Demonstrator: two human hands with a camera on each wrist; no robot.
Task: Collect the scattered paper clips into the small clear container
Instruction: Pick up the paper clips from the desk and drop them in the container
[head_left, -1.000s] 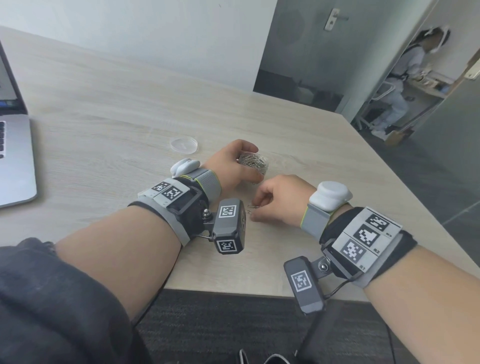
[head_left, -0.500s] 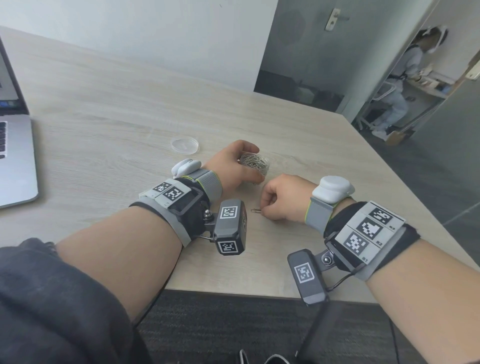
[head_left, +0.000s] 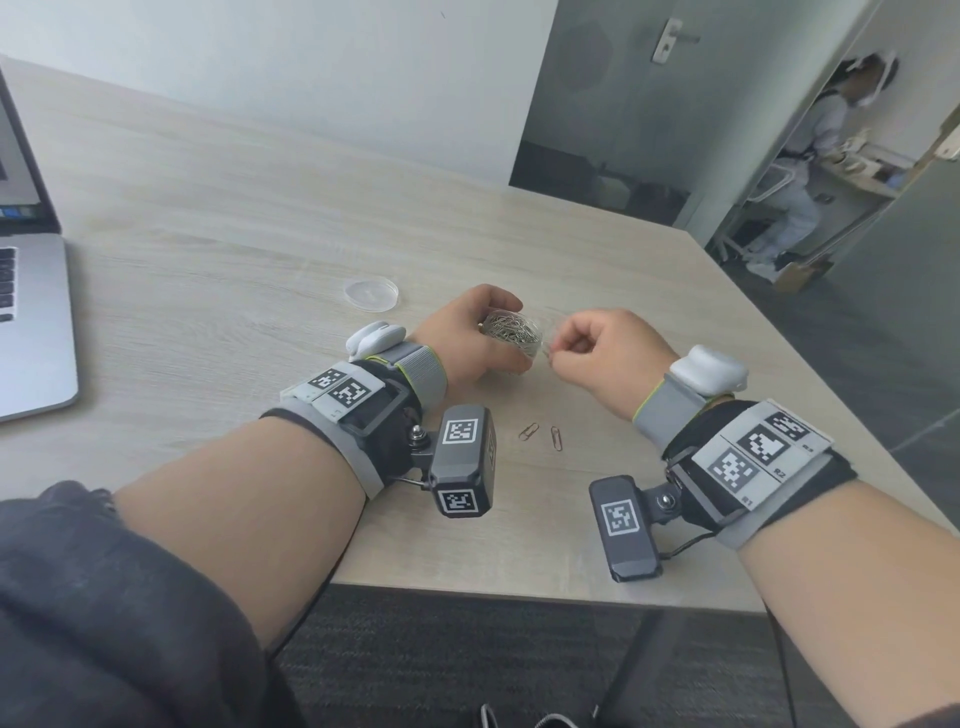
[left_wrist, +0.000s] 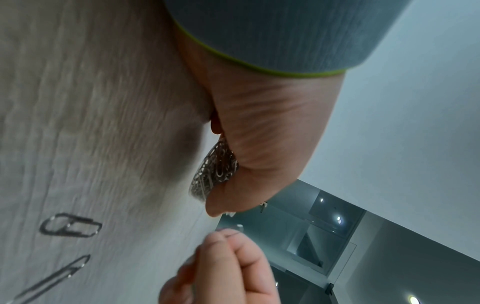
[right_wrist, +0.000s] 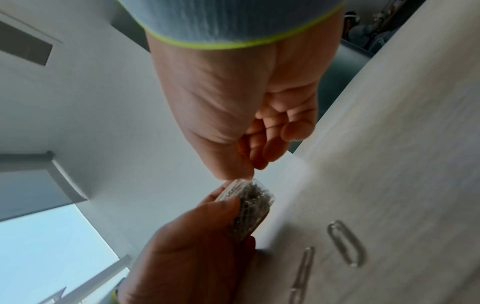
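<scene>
My left hand (head_left: 470, 332) grips a small clear container (head_left: 511, 332) packed with silver paper clips and holds it just above the wooden table (head_left: 260, 234). My right hand (head_left: 561, 348) is right beside the container's open rim, thumb and forefinger pinching one paper clip. The right wrist view shows those fingertips (right_wrist: 241, 174) touching the container (right_wrist: 252, 203). Two loose paper clips (head_left: 528, 431) (head_left: 556, 439) lie on the table nearer me, between my wrists; they also show as paper clips (left_wrist: 70, 225) (right_wrist: 345, 242) in both wrist views.
The container's round clear lid (head_left: 371, 293) lies flat on the table, left of and beyond my left hand. An open laptop (head_left: 31, 322) sits at the far left. The table's front edge (head_left: 519, 592) runs below my wrists. Another person stands past the doorway, far right.
My right hand has lifted off the table with a clip and moved up and away to the container's rim. Two clips it had covered now show. My left hand stayed put.
</scene>
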